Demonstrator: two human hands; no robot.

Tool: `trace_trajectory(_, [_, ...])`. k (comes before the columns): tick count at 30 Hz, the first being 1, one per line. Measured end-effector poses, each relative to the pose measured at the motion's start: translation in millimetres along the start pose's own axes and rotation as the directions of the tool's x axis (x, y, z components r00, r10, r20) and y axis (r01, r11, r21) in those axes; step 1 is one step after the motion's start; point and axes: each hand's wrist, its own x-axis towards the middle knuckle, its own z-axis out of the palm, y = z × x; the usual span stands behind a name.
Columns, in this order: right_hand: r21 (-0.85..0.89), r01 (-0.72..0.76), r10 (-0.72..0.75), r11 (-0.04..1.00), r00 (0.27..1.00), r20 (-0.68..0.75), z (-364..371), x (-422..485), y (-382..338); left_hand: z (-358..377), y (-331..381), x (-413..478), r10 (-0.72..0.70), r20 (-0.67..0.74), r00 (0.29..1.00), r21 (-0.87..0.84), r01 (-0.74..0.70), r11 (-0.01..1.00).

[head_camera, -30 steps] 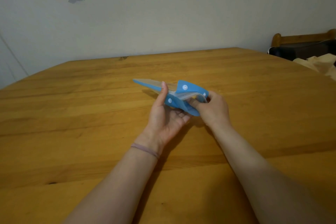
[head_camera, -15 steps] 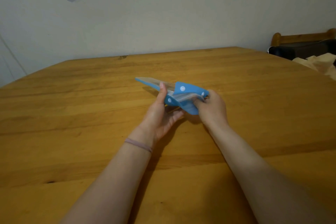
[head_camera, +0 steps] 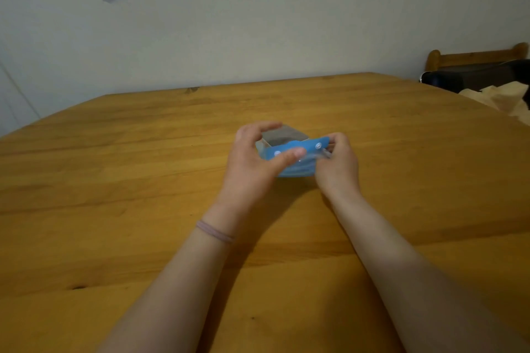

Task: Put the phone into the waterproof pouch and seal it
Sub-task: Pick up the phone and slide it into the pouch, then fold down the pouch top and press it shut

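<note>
I see both forearms reaching in from the near edge, hands meeting above the middle of the wooden surface (head_camera: 120, 180). Left hand (head_camera: 252, 157) is turned palm-right, thumb laid across the near blue band of the pouch (head_camera: 289, 162), other fingers (head_camera: 265, 126) arched over the far side, so it's clamped on the pouch's left end. Right hand (head_camera: 338, 163) pinches the right end of the blue strip, fingers curled together on it. Pouch is held off the surface between the two hands, blue closure strip with white snaps facing me, clear part pointing far. Dark grey shape shows through the clear part, can't tell if it's the phone. Thin band (head_camera: 215, 231) on the left wrist.
</note>
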Motion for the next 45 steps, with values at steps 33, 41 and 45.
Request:
trace_trajectory(33, [0.319,-0.117,-0.03,0.941,0.906,0.422,0.9,-3.2,0.5,-3.8,-8.1,-2.5,0.344,0.089,0.935,0.777,-0.281,0.564])
trace_trajectory(41, [-0.111,0.411,-0.399,0.905,0.91,0.116,-7.2,-0.1,-4.9,-6.1,-11.2,0.5,0.417,-0.01,0.909,0.793,-0.247,0.557])
trace_trajectory(45, [-0.146,0.537,-0.516,0.831,0.841,0.161,-5.4,-2.6,-2.4,-8.5,-13.4,2.3,0.409,0.043,0.911,0.737,-0.305,0.603])
